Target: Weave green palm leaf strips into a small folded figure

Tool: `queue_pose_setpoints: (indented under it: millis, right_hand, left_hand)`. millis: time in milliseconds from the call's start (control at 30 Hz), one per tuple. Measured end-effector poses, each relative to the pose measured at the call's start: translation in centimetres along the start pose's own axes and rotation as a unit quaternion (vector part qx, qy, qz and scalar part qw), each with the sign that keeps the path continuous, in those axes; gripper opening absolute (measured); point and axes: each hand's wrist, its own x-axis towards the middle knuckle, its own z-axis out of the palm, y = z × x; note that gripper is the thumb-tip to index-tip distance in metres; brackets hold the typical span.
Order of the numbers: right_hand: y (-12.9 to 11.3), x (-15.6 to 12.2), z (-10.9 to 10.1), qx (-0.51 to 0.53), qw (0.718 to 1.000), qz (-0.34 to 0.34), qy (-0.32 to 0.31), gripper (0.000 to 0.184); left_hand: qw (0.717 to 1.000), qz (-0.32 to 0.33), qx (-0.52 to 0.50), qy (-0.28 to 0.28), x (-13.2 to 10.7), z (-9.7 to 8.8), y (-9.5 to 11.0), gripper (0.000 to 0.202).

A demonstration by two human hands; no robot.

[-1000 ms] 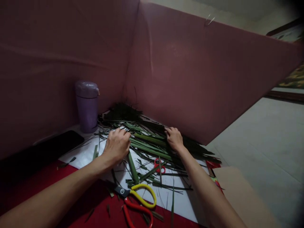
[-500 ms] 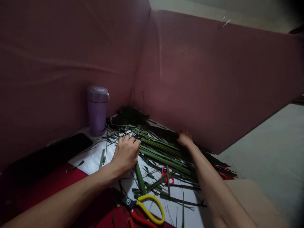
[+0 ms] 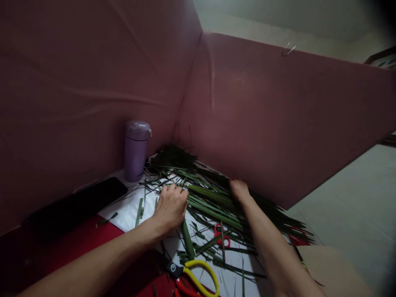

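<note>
Long narrow green leaf strips (image 3: 213, 208) lie in a loose bundle across the white sheet. At the bundle's left end my left hand (image 3: 173, 204) is closed, its fingers curled over the strip ends. Farther right, against the pink panel, my right hand (image 3: 239, 190) is closed around the upper side of the same bundle; its fingertips are lost in dark leaves. Below the bundle lie small red-handled scissors (image 3: 227, 241), partly covered by strips. Nearer to me are large scissors with one yellow and one red handle (image 3: 202, 274).
A purple lidded tumbler (image 3: 135, 152) stands at the left beside a black phone-like slab (image 3: 108, 189). Pink panels (image 3: 247, 115) wall in the back and right. Dark leaf scraps (image 3: 171, 156) heap in the corner. Red cloth (image 3: 77, 251) covers the near left.
The view has shifted, so everything sits slightly lower and most things farther right. Both hands stay on the leaf bundle; at its right end the leaves look more gathered and lifted.
</note>
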Motion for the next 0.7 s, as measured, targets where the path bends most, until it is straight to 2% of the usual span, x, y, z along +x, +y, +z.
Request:
queue_pose_setpoints:
  millis: [100, 200, 267, 300, 333, 367, 400, 467, 500, 533, 567, 600, 667, 700]
  right_hand:
    - [1.2, -0.2, -1.2, 0.004, 0.999, 0.033, 0.042, 0.023]
    - [2.5, -1.2, -3.4, 0.012, 0.993, 0.066, 0.101, 0.022]
    - [2.9, -2.4, -5.2, 0.019, 0.987, 0.071, 0.141, 0.026]
    - [2.8, -3.2, -6.1, 0.024, 0.984, 0.069, 0.160, 0.030]
    - [2.5, -4.1, -7.0, 0.028, 0.982, 0.064, 0.177, 0.033]
    - [2.0, -5.3, -7.7, 0.033, 0.980, 0.054, 0.191, 0.035]
    - [1.3, -6.5, -8.2, 0.042, 0.976, 0.035, 0.209, 0.036]
    - [-0.4, -9.2, -8.7, 0.084, 0.954, -0.047, 0.284, 0.036]
    - [-1.3, -10.6, -8.7, 0.091, 0.945, -0.098, 0.298, 0.038]
    - [-2.2, -11.9, -8.5, 0.094, 0.938, -0.151, 0.298, 0.039]
    - [-2.9, -13.2, -8.2, 0.097, 0.932, -0.187, 0.294, 0.040]
    - [-3.5, -14.2, -7.9, 0.101, 0.927, -0.213, 0.292, 0.040]
    - [-4.2, -15.9, -7.3, 0.122, 0.922, -0.222, 0.292, 0.041]
    - [-4.4, -16.5, -7.1, 0.141, 0.924, -0.205, 0.289, 0.041]
  left_hand:
    - [1.000, -0.007, -0.010, -0.002, 0.0, 0.0, -0.1, 0.014]
    - [0.998, -0.017, -0.060, 0.012, 0.1, 0.1, -0.1, 0.014]
    - [0.984, -0.042, -0.171, 0.014, 0.4, 0.2, 0.0, 0.018]
    - [0.964, -0.068, -0.257, 0.000, 0.5, 0.1, 0.0, 0.021]
    - [0.927, -0.100, -0.362, -0.027, 0.8, 0.1, 0.0, 0.026]
    - [0.866, -0.138, -0.475, -0.068, 1.0, 0.0, -0.1, 0.033]
    - [0.785, -0.170, -0.584, -0.120, 1.1, -0.2, -0.2, 0.040]
    - [0.597, -0.185, -0.745, -0.234, 1.2, -0.6, -0.6, 0.053]
    - [0.520, -0.171, -0.787, -0.285, 1.1, -0.8, -0.8, 0.058]
    - [0.468, -0.153, -0.807, -0.326, 1.0, -1.0, -0.9, 0.061]
    - [0.442, -0.137, -0.813, -0.353, 0.7, -1.1, -0.9, 0.060]
    - [0.440, -0.127, -0.811, -0.363, 0.4, -1.1, -0.8, 0.055]
    - [0.472, -0.116, -0.803, -0.346, -0.2, -0.8, -0.3, 0.042]
    - [0.489, -0.111, -0.799, -0.330, -0.5, -0.5, 0.1, 0.042]
